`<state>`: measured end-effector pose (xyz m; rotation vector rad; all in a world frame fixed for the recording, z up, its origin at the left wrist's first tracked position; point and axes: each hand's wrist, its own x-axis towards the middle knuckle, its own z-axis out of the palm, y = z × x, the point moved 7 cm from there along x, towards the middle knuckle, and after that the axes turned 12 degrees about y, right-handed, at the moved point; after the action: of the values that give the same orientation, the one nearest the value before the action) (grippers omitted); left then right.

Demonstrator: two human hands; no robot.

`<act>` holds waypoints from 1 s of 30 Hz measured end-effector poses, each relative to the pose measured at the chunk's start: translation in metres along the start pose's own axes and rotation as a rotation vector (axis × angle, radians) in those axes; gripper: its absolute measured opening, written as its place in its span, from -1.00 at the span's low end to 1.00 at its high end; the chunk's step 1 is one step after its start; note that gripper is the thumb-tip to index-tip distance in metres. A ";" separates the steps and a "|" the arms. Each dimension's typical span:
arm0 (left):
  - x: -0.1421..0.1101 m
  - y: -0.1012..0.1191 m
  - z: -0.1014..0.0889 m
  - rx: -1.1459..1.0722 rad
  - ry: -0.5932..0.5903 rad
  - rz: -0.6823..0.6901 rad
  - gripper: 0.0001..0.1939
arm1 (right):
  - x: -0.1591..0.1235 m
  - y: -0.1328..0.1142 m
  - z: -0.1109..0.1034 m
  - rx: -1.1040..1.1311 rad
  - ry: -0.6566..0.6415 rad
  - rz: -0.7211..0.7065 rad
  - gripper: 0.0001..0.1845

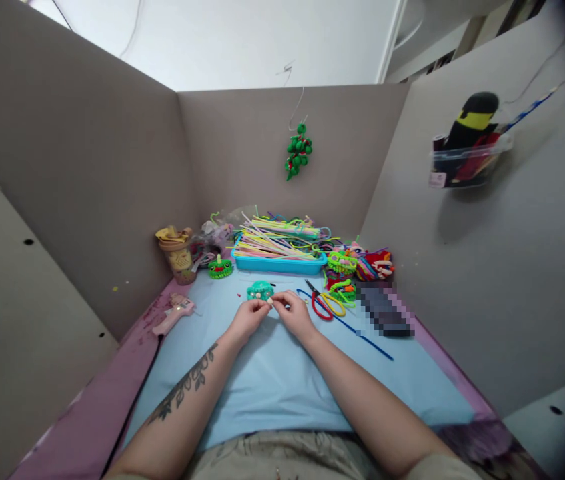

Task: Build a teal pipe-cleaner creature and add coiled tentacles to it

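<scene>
My left hand [251,318] and my right hand [293,312] meet fingertip to fingertip above the blue cloth. Between their pinched fingers is a small pale piece [270,302], too small to name. Just beyond the fingers sits a fuzzy turquoise pipe-cleaner figure [260,291], partly hidden by the hands. Red- and yellow-handled scissors [325,305] lie to the right of my right hand, blades pointing away to the left. A long dark-blue pipe cleaner [362,337] runs diagonally across the cloth beside them.
A blue tray [280,265] heaped with pipe cleaners stands at the back. A pink glue gun [175,315] and a cup [179,257] are on the left, near a green figure [220,267]. At right are colourful figures [375,265] and a blurred dark object [386,312]. Grey panels surround the table.
</scene>
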<state>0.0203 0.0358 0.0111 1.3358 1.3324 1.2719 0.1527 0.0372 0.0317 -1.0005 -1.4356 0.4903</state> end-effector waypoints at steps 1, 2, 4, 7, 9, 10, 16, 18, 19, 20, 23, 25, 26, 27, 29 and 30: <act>-0.001 -0.001 0.000 0.011 -0.006 -0.001 -0.64 | 0.000 0.002 0.000 0.008 -0.014 0.017 -0.83; -0.001 -0.001 0.001 0.022 -0.017 -0.003 -0.64 | 0.000 0.003 0.001 0.012 -0.031 0.035 -0.82; -0.003 -0.003 0.003 0.043 -0.045 -0.005 -0.65 | 0.000 0.007 0.002 0.015 -0.072 0.078 -0.83; -0.005 -0.006 0.006 0.065 -0.081 -0.021 -0.66 | 0.000 0.013 0.004 0.056 -0.144 0.185 -0.83; -0.005 -0.009 0.007 0.072 -0.091 -0.045 -0.67 | -0.002 0.016 0.006 0.107 -0.184 0.267 -0.80; -0.005 -0.011 0.008 0.071 -0.094 -0.061 -0.68 | -0.002 0.018 0.006 0.123 -0.194 0.299 -0.79; 0.003 -0.027 -0.004 -0.033 0.055 -0.249 -0.65 | -0.003 0.027 0.002 0.099 -0.101 0.386 -0.61; 0.005 -0.031 -0.007 -0.084 0.093 -0.304 -0.63 | -0.003 0.029 0.002 0.092 -0.095 0.389 -0.59; 0.005 -0.032 -0.007 -0.096 0.102 -0.321 -0.62 | -0.004 0.030 0.002 0.088 -0.100 0.388 -0.59; 0.006 -0.033 -0.008 -0.102 0.109 -0.331 -0.62 | -0.004 0.030 0.003 0.084 -0.106 0.383 -0.61; 0.008 -0.035 -0.008 -0.115 0.109 -0.342 -0.60 | -0.004 0.028 0.005 0.078 -0.122 0.342 -0.68; 0.008 -0.035 -0.008 -0.125 0.101 -0.339 -0.59 | -0.004 0.026 0.006 0.068 -0.132 0.308 -0.71; 0.008 -0.035 -0.008 -0.123 0.095 -0.335 -0.58 | -0.005 0.026 0.007 0.056 -0.136 0.293 -0.73; 0.007 -0.034 -0.007 -0.117 0.089 -0.328 -0.57 | -0.005 0.026 0.007 0.040 -0.137 0.277 -0.75; 0.005 -0.030 -0.005 -0.098 0.065 -0.298 -0.57 | -0.005 0.027 0.007 0.012 -0.126 0.247 -0.79; 0.004 -0.027 -0.004 -0.081 0.049 -0.271 -0.57 | -0.005 0.028 0.006 0.006 -0.115 0.240 -0.80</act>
<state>0.0124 0.0420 -0.0147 1.0348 1.4257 1.1648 0.1539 0.0500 0.0057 -1.1619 -1.4213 0.7369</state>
